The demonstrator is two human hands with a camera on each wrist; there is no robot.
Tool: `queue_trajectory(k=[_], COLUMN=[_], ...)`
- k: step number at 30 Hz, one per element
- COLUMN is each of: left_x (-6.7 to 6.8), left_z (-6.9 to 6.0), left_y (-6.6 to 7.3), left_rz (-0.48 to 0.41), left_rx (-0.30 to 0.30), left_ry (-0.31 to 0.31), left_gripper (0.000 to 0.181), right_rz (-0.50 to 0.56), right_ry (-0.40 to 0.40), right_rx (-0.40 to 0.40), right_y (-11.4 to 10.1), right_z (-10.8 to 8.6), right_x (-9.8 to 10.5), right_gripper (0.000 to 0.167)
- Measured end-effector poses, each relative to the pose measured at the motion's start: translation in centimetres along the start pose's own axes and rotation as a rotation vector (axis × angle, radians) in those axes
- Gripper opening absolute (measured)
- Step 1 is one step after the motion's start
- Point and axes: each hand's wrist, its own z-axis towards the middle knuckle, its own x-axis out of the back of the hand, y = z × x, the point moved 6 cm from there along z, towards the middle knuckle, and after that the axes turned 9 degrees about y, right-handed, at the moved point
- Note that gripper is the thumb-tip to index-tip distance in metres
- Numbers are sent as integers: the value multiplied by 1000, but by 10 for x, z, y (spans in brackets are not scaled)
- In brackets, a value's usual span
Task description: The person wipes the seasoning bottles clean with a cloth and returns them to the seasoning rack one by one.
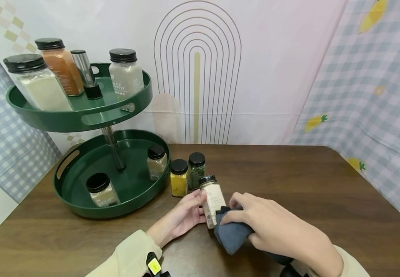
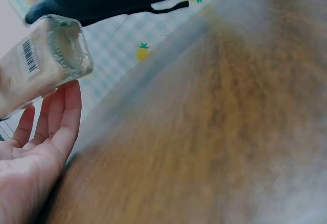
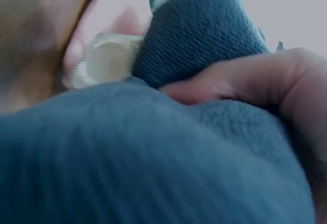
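A square glass spice jar (image 1: 213, 198) with pale powder and a black lid leans in my left hand (image 1: 187, 216), whose fingers and thumb grip its side. The left wrist view shows a barcode on the jar (image 2: 38, 68) and its clear base, with my left hand (image 2: 38, 152) curved beneath it. My right hand (image 1: 265, 219) grips a bunched dark blue-grey cloth (image 1: 232, 232), which lies against the lower right side of the jar. In the right wrist view the cloth (image 3: 138, 147) fills much of the picture and covers part of the jar.
A two-tier green tray stand (image 1: 82, 213) stands at left, with jars on both tiers and a silver-and-black cylinder (image 1: 86, 73) on top. Beside it are a yellow spice jar (image 1: 179, 182) and a green herb jar (image 1: 196, 169), just behind my left hand. The brown table (image 1: 289, 173) extends right.
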Motion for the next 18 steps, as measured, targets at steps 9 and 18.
queue_trajectory(k=[9, 18], left_x=[-3, -10], left_z=[1, -4], left_y=[1, 1], left_rz=[-56, -86], left_rx=[27, 9], left_ry=[-70, -211], left_gripper=[31, 25], right_rz=[0, -81], right_ry=[215, 343], right_rx=[-124, -231], right_y=[15, 19], right_z=[2, 10], right_x=[21, 10], right_gripper=[62, 58])
